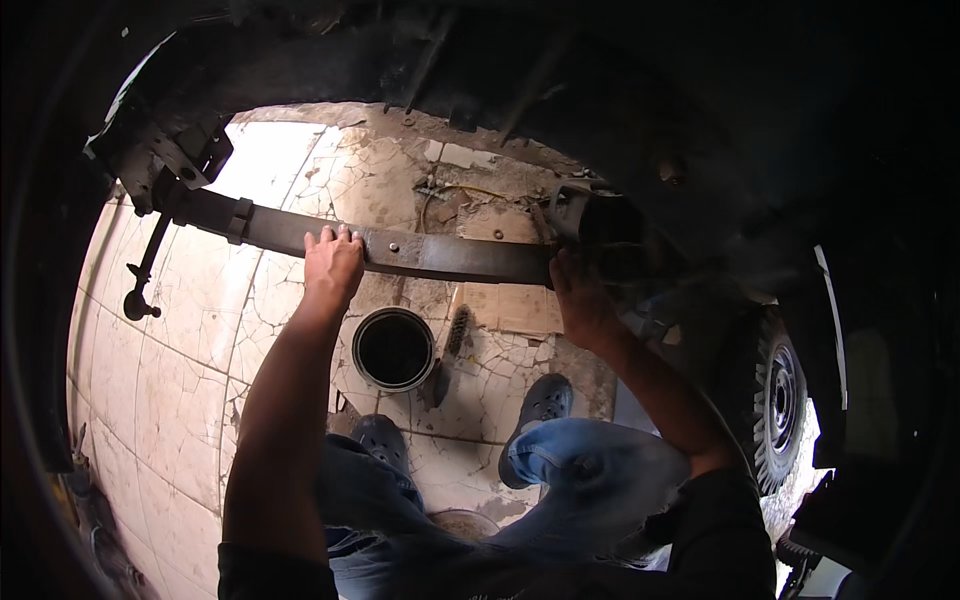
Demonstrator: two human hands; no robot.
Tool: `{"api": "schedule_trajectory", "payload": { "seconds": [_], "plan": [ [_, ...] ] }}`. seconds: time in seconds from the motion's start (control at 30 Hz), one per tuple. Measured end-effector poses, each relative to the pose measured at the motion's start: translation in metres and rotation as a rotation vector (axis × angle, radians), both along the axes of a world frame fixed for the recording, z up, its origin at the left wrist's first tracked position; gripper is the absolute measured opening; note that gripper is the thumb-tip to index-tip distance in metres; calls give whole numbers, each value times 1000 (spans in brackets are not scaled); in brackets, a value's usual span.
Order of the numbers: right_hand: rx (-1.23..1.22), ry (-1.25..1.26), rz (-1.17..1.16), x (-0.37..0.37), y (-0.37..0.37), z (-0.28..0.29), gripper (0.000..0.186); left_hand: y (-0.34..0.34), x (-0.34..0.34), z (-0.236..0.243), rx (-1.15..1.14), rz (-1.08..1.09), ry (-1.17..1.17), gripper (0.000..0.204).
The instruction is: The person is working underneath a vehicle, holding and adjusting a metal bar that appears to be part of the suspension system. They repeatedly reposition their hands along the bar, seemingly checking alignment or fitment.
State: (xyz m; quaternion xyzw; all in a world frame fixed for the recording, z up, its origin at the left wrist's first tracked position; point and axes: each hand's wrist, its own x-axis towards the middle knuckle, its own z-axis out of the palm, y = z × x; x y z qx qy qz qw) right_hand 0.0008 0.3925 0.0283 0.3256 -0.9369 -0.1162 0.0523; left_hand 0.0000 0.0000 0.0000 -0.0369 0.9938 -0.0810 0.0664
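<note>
A: Gripped how?
B: By left hand (335,268), partly closed on curved metal bar (455,257); touched farther right by right hand (583,305), in shadow, closed to an extent impossible to tell.
A: Located where?
B: Crosswise above tiled floor (170,370), higher than open can (395,387).

Leaf spring (460,259), viewed from above: a long, gently bowed bar of dull grey-brown metal, running crosswise before you above the tiled floor (150,370). Toward your left, a raised band (240,221) crosses it; near its middle sits a small, pale, round stud (394,247). Its right end is lost in shadow.
</note>
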Motion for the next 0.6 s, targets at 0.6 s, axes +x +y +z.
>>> {"api": "schedule_trajectory", "payload": {
  "seconds": [0.6],
  "plan": [
    [-231,174,-201,3,16,103,28,-1,58,94,614,21,-36,56]
  ]
}}
